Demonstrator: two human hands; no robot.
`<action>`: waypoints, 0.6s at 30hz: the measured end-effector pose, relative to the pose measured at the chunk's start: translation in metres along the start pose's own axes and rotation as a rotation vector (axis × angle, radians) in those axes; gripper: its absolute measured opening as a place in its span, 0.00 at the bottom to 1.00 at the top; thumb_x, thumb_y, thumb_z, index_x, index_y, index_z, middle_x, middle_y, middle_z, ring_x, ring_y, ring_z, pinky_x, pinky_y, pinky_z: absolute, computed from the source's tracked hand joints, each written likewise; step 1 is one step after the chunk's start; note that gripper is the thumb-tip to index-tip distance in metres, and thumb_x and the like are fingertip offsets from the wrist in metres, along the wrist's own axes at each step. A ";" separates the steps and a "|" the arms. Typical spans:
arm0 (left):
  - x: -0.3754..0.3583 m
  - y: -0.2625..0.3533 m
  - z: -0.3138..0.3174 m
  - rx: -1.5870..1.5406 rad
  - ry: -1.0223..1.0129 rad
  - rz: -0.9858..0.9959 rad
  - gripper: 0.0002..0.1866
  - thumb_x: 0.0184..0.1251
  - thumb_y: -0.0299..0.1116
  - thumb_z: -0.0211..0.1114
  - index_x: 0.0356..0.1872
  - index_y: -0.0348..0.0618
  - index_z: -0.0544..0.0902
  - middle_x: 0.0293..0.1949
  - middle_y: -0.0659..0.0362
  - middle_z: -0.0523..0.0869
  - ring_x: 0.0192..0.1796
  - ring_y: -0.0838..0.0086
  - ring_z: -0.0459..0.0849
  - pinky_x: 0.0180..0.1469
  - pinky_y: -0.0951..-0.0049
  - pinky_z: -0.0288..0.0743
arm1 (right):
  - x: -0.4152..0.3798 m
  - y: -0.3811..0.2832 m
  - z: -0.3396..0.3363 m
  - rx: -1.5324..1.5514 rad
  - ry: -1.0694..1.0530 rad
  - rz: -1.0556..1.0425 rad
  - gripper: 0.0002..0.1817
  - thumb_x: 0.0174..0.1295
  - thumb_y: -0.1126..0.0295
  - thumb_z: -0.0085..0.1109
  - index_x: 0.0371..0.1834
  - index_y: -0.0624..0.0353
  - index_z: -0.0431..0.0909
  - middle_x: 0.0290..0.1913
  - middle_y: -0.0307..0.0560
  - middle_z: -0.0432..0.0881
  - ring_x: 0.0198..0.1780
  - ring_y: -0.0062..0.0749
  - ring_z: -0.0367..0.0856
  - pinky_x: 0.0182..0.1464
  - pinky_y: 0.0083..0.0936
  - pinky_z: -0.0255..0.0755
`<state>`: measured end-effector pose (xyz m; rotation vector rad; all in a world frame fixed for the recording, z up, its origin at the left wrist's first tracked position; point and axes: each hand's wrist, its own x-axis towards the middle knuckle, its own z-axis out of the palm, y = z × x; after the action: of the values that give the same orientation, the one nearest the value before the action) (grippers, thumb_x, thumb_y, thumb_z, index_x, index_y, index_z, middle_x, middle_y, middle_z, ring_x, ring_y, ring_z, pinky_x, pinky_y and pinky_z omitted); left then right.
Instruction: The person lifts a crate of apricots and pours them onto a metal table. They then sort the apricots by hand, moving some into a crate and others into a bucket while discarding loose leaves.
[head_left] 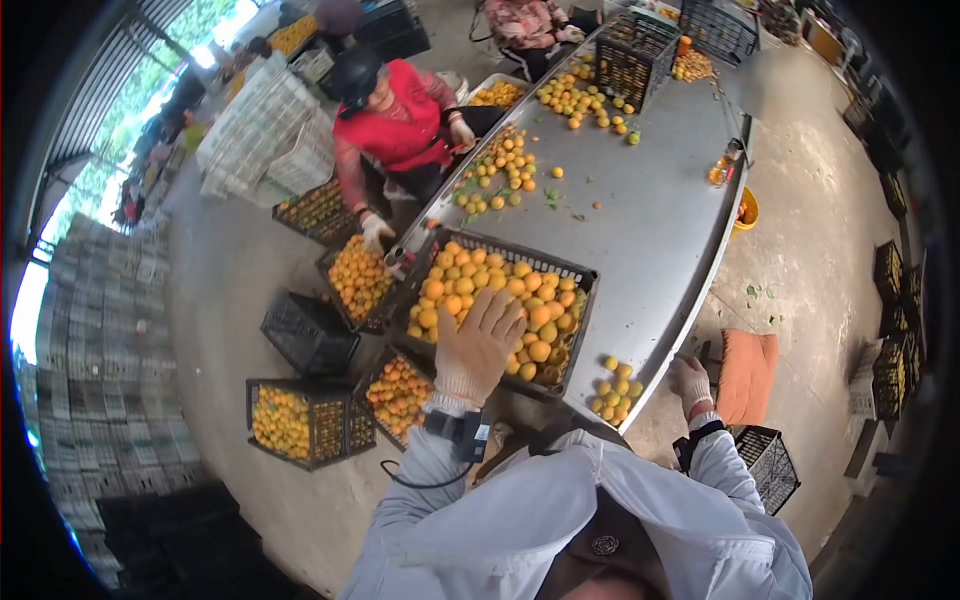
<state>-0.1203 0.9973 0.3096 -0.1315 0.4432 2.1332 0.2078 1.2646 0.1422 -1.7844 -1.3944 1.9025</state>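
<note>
A black crate full of orange and yellow fruit rests on the near left end of the metal table. My left hand, in a light glove, is over the crate's near side with its fingers spread on the fruit. My right hand, also gloved, is beyond the table's right edge, beside a dark object and an orange cushion; its fingers are partly hidden. Between my hands, a small group of yellow-green fruit sits at the table's near corner.
More crates of fruit stand on the floor at the left, beside an empty black crate. A person in a red vest sits at the table's left side. Loose fruit lies farther up. A yellow bucket stands right of the table.
</note>
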 end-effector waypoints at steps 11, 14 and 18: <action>-0.108 0.040 -0.071 -0.119 0.087 0.147 0.43 0.76 0.68 0.41 0.76 0.39 0.59 0.74 0.50 0.63 0.74 0.56 0.64 0.77 0.53 0.55 | -0.250 -0.095 0.307 -0.841 -0.885 -1.428 0.25 0.60 0.73 0.61 0.64 0.58 0.76 0.69 0.56 0.74 0.72 0.57 0.68 0.73 0.45 0.62; -0.144 0.058 -0.090 -0.180 0.151 0.187 0.42 0.76 0.67 0.40 0.76 0.42 0.58 0.73 0.52 0.64 0.73 0.58 0.65 0.76 0.54 0.56 | -0.252 -0.061 0.342 -1.037 -0.977 -1.576 0.28 0.66 0.61 0.54 0.70 0.56 0.72 0.74 0.58 0.67 0.77 0.56 0.61 0.77 0.47 0.51; -0.192 0.085 -0.122 -0.270 0.102 0.205 0.39 0.78 0.63 0.43 0.76 0.42 0.58 0.74 0.51 0.64 0.74 0.58 0.64 0.76 0.56 0.58 | -0.257 -0.041 0.373 -1.120 -0.901 -1.216 0.29 0.70 0.54 0.51 0.72 0.55 0.70 0.73 0.55 0.69 0.74 0.53 0.66 0.74 0.42 0.58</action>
<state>-0.0895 0.7604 0.2685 -0.3626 0.2326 2.3892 -0.0622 0.9283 0.2863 0.3148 -3.0971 1.1136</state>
